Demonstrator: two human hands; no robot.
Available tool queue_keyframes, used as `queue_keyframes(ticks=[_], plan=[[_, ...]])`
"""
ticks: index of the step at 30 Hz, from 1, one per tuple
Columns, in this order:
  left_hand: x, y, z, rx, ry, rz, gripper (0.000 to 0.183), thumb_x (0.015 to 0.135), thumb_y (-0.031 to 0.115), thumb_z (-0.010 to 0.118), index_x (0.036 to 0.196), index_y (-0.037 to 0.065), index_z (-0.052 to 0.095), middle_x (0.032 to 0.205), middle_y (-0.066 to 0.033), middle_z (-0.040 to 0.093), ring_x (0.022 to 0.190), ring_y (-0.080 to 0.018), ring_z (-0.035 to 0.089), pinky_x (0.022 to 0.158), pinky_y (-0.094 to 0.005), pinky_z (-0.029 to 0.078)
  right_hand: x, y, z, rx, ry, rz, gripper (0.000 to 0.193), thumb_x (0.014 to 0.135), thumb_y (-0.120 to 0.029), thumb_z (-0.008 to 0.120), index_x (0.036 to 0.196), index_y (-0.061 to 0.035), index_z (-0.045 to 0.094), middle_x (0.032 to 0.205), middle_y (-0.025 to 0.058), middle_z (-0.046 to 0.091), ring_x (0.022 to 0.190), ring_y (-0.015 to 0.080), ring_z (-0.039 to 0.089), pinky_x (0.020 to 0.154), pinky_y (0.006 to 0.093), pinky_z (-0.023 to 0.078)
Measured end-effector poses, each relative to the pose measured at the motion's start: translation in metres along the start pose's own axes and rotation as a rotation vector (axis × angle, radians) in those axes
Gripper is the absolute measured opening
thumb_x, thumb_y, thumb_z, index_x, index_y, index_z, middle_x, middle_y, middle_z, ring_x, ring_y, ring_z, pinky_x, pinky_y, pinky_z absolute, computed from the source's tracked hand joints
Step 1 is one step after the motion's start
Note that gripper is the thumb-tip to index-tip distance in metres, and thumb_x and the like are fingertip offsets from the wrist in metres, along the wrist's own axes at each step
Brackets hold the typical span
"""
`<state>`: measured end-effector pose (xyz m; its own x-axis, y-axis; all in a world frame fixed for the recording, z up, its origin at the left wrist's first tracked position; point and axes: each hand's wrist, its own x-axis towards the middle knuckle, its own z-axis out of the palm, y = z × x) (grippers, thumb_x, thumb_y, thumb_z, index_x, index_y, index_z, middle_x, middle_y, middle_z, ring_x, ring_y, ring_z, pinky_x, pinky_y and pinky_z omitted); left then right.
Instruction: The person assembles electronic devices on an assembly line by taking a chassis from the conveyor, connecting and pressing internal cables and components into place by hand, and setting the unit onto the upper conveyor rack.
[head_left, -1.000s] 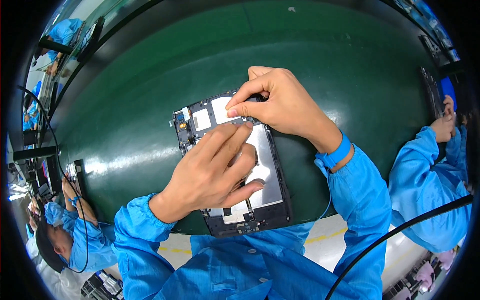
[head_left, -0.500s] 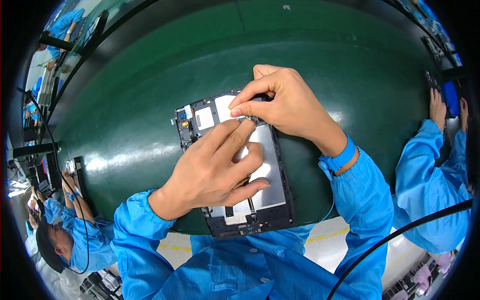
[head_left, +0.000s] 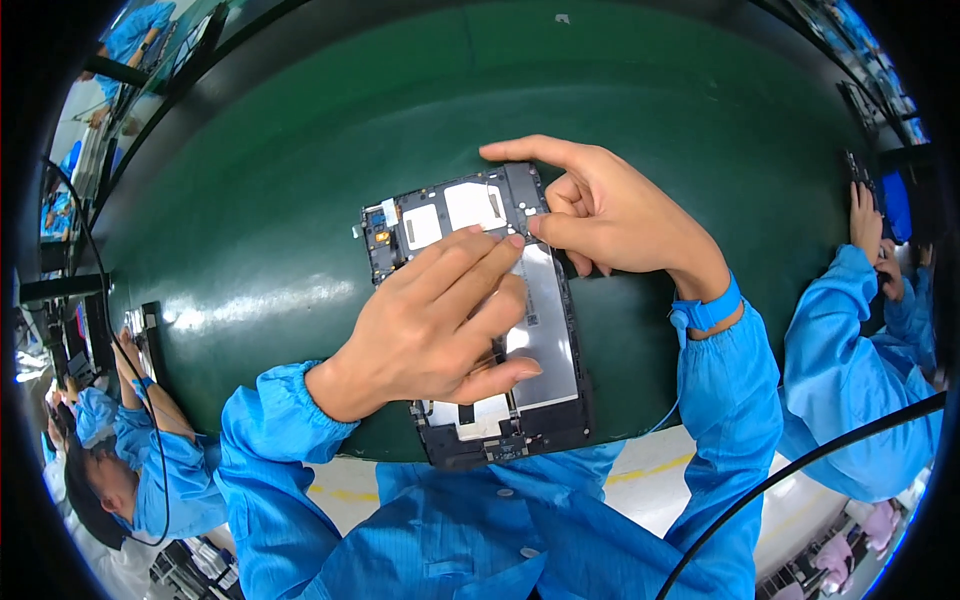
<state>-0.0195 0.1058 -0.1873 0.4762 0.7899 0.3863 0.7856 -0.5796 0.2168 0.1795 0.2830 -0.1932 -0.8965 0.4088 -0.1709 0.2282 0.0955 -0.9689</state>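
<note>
An opened tablet point(head_left: 551, 345) lies slightly tilted on the green table, its inside facing up: a black frame, a shiny silver plate and two white patches point(head_left: 472, 205) near the far end. My left hand point(head_left: 425, 325) lies over its left and middle part, fingers stretched out and thumb apart. Its fingertips touch the tablet just below the white patches and hide what is under them. At the upper right edge, my right hand point(head_left: 620, 215) rests its thumb on the black frame. That hand's index finger points out beyond the far edge, and its other fingers curl beside the tablet.
The green table point(head_left: 300, 170) curves around the tablet. A blue band point(head_left: 712, 308) with a cord circles my right wrist. Co-workers in blue sit at left point(head_left: 160, 440) and right point(head_left: 845, 370). A thick black cable point(head_left: 800, 465) crosses at lower right.
My right hand has drawn back rightward from the white patch, its pinch opened and index finger extended. The left hand stays over the tablet, and the upper right corner now shows.
</note>
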Motion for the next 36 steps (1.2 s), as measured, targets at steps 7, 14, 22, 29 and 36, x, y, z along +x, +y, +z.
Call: queue_keyframes(ticks=[7, 14, 22, 29, 36], plan=[[-0.006, 0.004, -0.003, 0.101, 0.108, 0.03, 0.056, 0.094, 0.06, 0.073, 0.104, 0.004, 0.073, 0.125, -0.0206, 0.074, 0.111, -0.0374, 0.072, 0.099, -0.0522, 0.059, -0.004, 0.001, -0.004, 0.08, -0.025, 0.044, 0.072, 0.096, 0.0, 0.064, 0.166, -0.0034, 0.049, 0.066, 0.0023, 0.065, 0.052, 0.0095, 0.065, 0.045, 0.0244, 0.048], [-0.045, -0.001, -0.012, 0.133, 0.421, -0.006, 0.036, 0.097, 0.044, 0.066, 0.101, 0.011, 0.08, 0.108, -0.014, 0.071, 0.092, -0.0278, 0.066, 0.082, -0.0464, 0.055, -0.002, 0.0, 0.003, 0.087, -0.058, 0.045, 0.072, 0.098, -0.001, 0.066, 0.168, -0.0047, 0.048, 0.068, -0.0001, 0.061, 0.056, 0.0078, 0.063, 0.049, 0.0241, 0.047], [-0.072, 0.039, -0.002, -0.018, 0.271, 0.617, 0.025, 0.093, 0.02, 0.069, 0.115, 0.008, 0.072, 0.11, -0.0066, 0.069, 0.1, -0.0221, 0.065, 0.084, -0.0413, 0.058, 0.0, -0.001, 0.01, 0.024, 0.038, 0.078, 0.066, 0.098, -0.001, 0.067, 0.163, -0.0055, 0.054, 0.067, -0.0009, 0.059, 0.054, 0.0065, 0.056, 0.054, 0.0243, 0.041], [-0.058, 0.063, 0.016, -0.144, -0.052, 0.476, 0.037, 0.108, 0.029, 0.057, 0.136, 0.009, 0.07, 0.173, -0.0166, 0.049, 0.163, -0.032, 0.042, 0.136, -0.0529, 0.03, -0.004, -0.003, 0.014, 0.001, 0.101, 0.092, 0.065, 0.098, -0.002, 0.068, 0.162, -0.006, 0.055, 0.062, -0.0047, 0.053, 0.055, 0.0061, 0.056, 0.059, 0.0233, 0.043], [-0.05, 0.057, 0.002, -0.239, -0.265, 0.329, 0.035, 0.099, 0.024, 0.068, 0.128, 0.007, 0.073, 0.178, -0.0208, 0.039, 0.17, -0.0347, 0.029, 0.139, -0.0539, 0.025, -0.004, -0.001, 0.019, 0.058, 0.174, 0.005, 0.072, 0.103, -0.007, 0.068, 0.17, -0.0071, 0.044, 0.081, -0.0005, 0.061, 0.071, 0.0078, 0.064, 0.056, 0.0224, 0.047]])
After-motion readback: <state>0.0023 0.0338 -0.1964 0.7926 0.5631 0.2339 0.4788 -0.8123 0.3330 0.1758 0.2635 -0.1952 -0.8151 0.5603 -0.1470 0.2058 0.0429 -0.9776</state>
